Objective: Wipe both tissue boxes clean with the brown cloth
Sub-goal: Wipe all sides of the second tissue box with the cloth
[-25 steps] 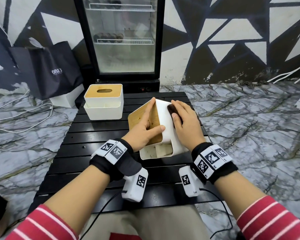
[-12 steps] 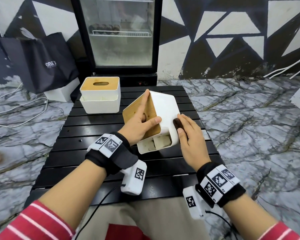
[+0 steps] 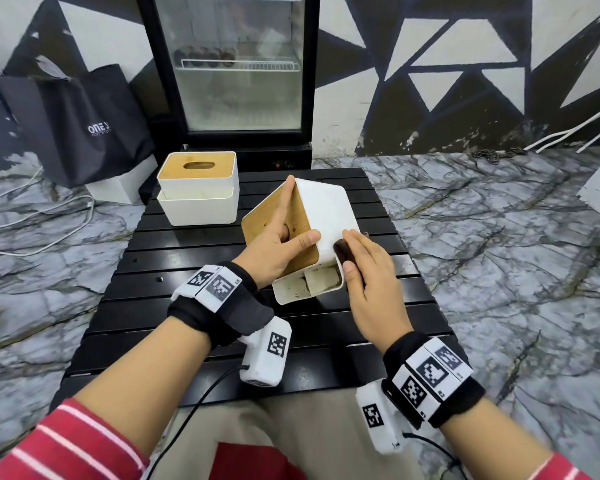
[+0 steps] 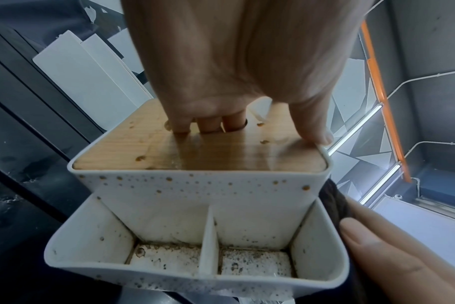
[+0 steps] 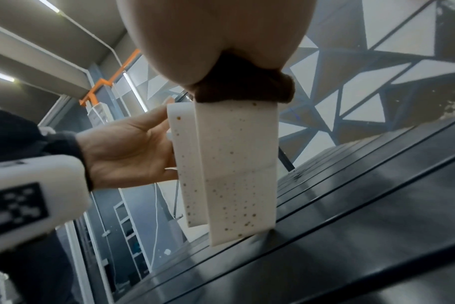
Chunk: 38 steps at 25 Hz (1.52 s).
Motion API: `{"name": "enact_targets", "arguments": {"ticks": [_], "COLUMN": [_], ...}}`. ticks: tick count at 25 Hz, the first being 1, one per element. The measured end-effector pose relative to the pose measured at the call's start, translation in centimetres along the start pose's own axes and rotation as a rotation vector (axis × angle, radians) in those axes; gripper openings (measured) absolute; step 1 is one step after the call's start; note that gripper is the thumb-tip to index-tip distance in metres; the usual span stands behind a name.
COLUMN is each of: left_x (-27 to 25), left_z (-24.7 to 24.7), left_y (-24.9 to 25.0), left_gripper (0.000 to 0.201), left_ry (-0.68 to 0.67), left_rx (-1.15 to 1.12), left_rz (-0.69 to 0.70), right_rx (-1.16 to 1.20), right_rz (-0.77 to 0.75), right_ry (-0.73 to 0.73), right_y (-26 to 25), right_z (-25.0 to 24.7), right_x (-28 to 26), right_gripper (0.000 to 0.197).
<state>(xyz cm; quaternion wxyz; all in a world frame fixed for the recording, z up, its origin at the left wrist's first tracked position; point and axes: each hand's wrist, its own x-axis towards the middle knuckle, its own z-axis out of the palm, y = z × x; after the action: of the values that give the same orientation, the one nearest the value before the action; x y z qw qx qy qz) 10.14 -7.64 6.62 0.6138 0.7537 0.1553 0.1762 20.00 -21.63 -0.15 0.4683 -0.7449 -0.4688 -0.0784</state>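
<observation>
Two tissue boxes on the black slatted table [image 3: 194, 344]: one upright far left, one tipped and under the cloth.

The tilted tissue box [image 3: 326, 216] balances on its near edge; left hand [image 3: 274, 247] grips it, fingers hooked in the lid slot, while right hand [image 3: 371, 275] presses the brown cloth [image 3: 342, 252] flat-fingered against its side. Hard rubbing could skid it. Only the wrist views show brown speckles; second tissue box [image 3: 198, 192] waits.

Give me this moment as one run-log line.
left hand: grips tilted tissue box | right hand: presses brown cloth on its side | second tissue box: upright, untouched | specks remain
</observation>
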Motion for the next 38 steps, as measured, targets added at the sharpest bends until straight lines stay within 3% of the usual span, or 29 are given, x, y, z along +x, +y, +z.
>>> {"name": "enact_targets", "arguments": {"ticks": [6,11,26,32,38], "left_x": [-0.3,0.2,0.3,0.4,0.4], "left_z": [-0.3,0.0,-0.4,0.0,0.3], "left_y": [-0.6,-0.8,-1.5,-1.7,-1.7], "left_gripper": [0.082,0.081,0.078,0.078,0.081], "left_ry": [0.031,-0.046,-0.015,-0.075,-0.095], "left_rx": [0.023,0.003,-0.008,-0.045,-0.069], "left_rz": [-0.001,0.048,0.049,0.087,0.074], "right_rx": [0.021,0.000,0.001,0.003,-0.009], "right_rz": [0.022,-0.074,-0.027,-0.078,-0.026], "right_ry": [-0.013,0.008,-0.073,-0.066,-0.074], "right_y": [-0.1,-1.6,-2.3,-2.6,-2.6], "right_z": [-0.3,0.1,0.0,-0.2,-0.4], "right_x": [0.1,1.6,3.2,4.0,4.0], "right_gripper": [0.043,0.044,0.046,0.045,0.048]}}
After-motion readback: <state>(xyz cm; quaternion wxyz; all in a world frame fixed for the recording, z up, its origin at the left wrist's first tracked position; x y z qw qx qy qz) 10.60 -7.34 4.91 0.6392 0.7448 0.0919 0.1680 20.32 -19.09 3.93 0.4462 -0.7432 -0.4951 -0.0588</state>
